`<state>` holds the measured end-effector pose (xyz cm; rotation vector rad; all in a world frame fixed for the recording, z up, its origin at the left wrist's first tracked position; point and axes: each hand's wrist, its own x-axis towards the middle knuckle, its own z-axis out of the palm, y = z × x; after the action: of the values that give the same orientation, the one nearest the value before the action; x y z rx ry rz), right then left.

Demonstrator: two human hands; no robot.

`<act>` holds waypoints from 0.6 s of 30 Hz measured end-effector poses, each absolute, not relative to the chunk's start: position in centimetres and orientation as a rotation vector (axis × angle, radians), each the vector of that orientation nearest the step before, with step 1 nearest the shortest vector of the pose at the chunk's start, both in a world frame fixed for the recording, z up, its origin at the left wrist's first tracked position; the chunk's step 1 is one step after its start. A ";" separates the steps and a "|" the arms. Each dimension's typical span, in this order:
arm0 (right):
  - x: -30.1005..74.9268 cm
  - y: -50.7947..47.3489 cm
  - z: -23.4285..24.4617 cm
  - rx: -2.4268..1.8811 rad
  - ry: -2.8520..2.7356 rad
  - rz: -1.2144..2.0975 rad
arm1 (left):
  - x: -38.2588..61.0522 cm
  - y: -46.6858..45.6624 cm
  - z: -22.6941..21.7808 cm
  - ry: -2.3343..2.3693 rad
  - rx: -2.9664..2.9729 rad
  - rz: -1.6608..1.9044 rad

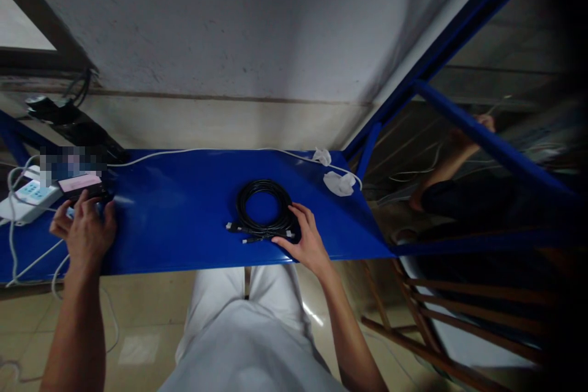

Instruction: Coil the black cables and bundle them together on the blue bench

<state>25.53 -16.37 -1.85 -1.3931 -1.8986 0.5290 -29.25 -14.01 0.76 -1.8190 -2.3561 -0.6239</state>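
Note:
A coiled black cable lies on the blue table near its front edge, two plug ends sticking out to the left. My right hand rests on the coil's right side, fingers curved over the loops. My left hand is at the table's left, fingers curled on a small dark device with a pink top.
A white power strip with white cords sits at far left. Crumpled white tissue and a white cable lie at the back right. Another person's arm shows beyond the blue frame. Wooden chair slats stand at lower right.

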 end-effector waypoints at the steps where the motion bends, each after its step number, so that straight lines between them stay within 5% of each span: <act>1: 25.5 -16.4 -1.8 -1.397 -1.899 0.534 | -29.2 -14.0 0.7 -2.344 -1.784 -0.643; 18: 25.4 -16.3 -1.7 -1.405 -1.874 0.522 | -30.2 -13.9 -0.6 -2.228 -1.717 -0.786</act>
<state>25.39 -16.30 -1.73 -1.4050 -1.8745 0.5221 -30.21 -13.93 -0.60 -1.7174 -2.2277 -0.7863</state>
